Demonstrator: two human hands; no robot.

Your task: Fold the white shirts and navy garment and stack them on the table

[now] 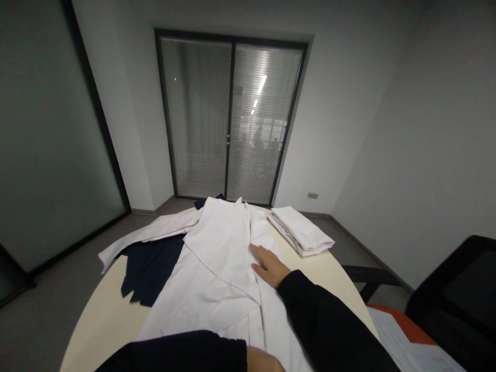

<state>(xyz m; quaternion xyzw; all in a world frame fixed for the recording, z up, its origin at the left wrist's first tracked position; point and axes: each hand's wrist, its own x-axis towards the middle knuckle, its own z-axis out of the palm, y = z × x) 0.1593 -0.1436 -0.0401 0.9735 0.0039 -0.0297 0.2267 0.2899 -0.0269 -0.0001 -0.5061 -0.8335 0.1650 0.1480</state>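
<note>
Head view has the right grip (pixel 271 266) wide, just laid on the white garment (pixel 220 258), not clutching anything as far as I can see. Left grip (pixel 264 360) is nearer the wearer and mostly cut off, so can't tell if it's pinching fabric. The garment's spread over the table (pixel 104 305), mostly left of the right grip. Navy cloth (pixel 153 268) pokes out farther left, partly underneath; folded cloth (pixel 302 230) lies beyond that grip, a bit right.

No legible txt or nos.; any print on white papers (pixel 406 349) too blurry.
</note>
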